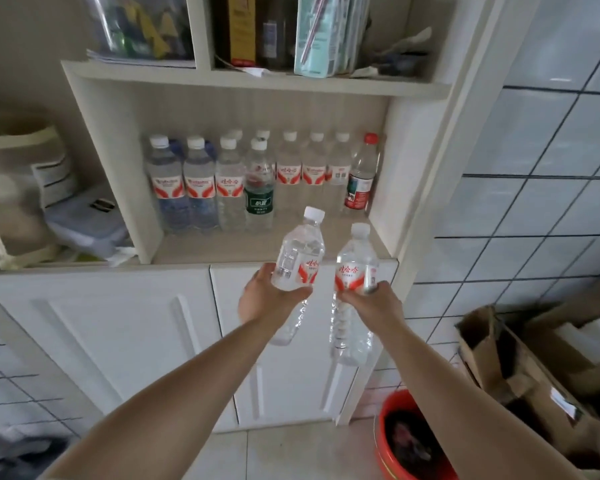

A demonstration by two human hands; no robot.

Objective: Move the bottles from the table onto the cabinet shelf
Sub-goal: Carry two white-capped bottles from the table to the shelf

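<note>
Before the cabinet shelf (pixel 222 249), seen from my head camera, I am holding two clear water bottles out at arm's length. My left hand (pixel 269 299) is curling its fingers round the left bottle (pixel 300 258) at the label, tilting its white cap toward the shelf. My right hand (pixel 371 301) is gripping the right bottle (pixel 355 268) just below its label, nearly upright. Both bottles are hanging in the air just short of the shelf edge. Standing bottles (pixel 229 181) are filling the shelf's back rows. A red bucket (pixel 383 455) and cardboard boxes (pixel 520 372) are sitting on the floor at my right.
</note>
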